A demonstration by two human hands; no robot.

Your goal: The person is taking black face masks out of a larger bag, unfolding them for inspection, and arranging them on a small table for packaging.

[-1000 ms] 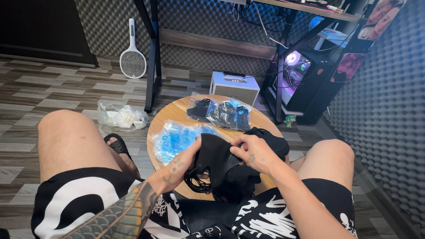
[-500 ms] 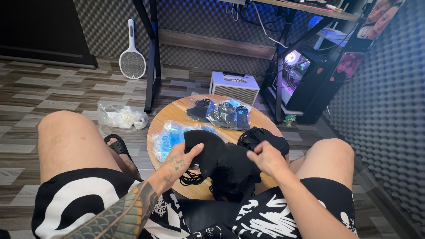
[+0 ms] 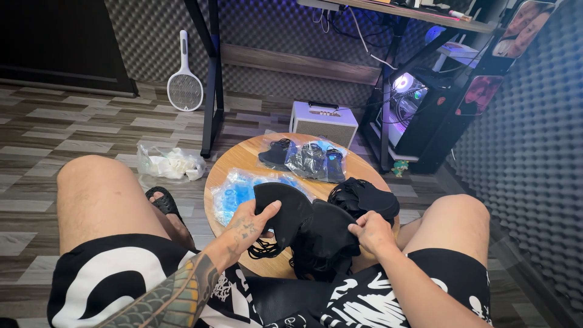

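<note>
I sit with a small round wooden table (image 3: 243, 159) between my knees. My left hand (image 3: 250, 223) grips a black face mask (image 3: 290, 209) by its left edge, thumb on top. My right hand (image 3: 370, 232) pinches the right edge of a second black mask (image 3: 331, 234) that overlaps the first. Black ear loops (image 3: 264, 248) dangle below my left hand. A loose pile of black masks (image 3: 363, 197) lies on the table just beyond my right hand. A clear bag of blue masks (image 3: 234, 191) lies left of the held masks. Clear packs of black masks (image 3: 306, 158) sit at the table's far side.
A crumpled clear plastic bag (image 3: 169, 164) lies on the wood-pattern floor by my left knee, beside a black sandal (image 3: 163, 203). Behind the table stand a small white speaker box (image 3: 323, 121), black desk legs (image 3: 211, 79), a lit computer case (image 3: 408, 100) and a white racket-shaped swatter (image 3: 184, 85).
My right hand has drawn back from the pile toward my lap. The two held black masks now sit spread side by side, lower and closer to me.
</note>
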